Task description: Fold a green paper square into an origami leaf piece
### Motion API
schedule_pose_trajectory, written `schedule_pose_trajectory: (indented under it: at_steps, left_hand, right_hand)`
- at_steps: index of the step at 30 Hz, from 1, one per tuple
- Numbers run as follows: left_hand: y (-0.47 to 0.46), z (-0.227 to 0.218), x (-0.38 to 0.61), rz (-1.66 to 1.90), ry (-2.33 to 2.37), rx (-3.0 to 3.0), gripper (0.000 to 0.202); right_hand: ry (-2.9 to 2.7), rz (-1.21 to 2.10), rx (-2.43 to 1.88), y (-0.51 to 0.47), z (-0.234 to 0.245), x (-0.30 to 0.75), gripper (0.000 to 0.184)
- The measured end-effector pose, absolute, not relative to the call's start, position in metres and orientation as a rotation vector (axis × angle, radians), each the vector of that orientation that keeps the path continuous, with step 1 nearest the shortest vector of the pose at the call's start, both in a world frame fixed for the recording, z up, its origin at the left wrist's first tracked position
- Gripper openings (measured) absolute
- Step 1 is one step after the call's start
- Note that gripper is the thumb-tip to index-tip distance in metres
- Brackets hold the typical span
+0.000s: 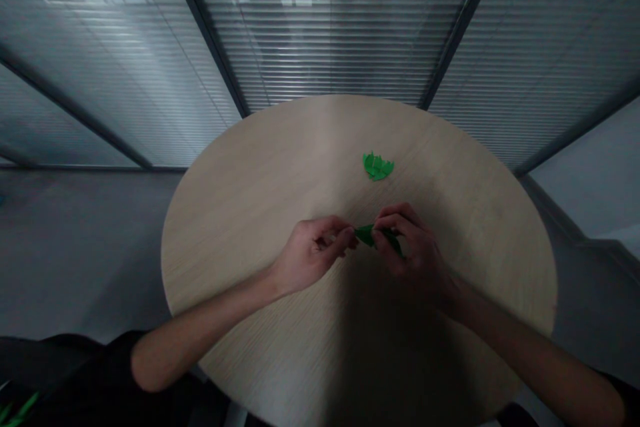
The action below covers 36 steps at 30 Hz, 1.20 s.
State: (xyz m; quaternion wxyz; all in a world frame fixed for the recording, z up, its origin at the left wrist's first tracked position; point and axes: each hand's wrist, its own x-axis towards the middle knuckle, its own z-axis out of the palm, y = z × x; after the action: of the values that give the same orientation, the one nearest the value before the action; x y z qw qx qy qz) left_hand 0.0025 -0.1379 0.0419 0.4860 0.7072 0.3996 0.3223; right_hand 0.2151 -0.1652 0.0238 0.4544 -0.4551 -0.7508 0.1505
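Hands meet above the middle of the round wooden table (240, 213), a little toward its near edge. We see the left hand (313, 250) pinching one tip of a small green paper piece (367, 234) between thumb and forefinger, with the other fingers curled in. The right hand (413, 250) closes over the other end of the same piece, fingers bent tight on it, so only a short stretch of green shows between the two hands. We cannot tell whether the piece touches the tabletop or is held just above it. A second green folded shape (378, 167) lies by itself on the table, beyond the right hand toward the far edge, apart from both hands. Behind the far edge we see slatted blinds (325, 33).
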Motion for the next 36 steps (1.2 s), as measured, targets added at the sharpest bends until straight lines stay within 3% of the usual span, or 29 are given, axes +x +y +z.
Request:
schedule_pose_trajectory:
  at_steps: [36]
  left_hand:
    - [-0.141,0.031,0.004,0.849,0.947,1.926,0.018]
  right_hand:
    - [-1.915,0.451,-1.071,-0.167,0.023,0.211,0.01]
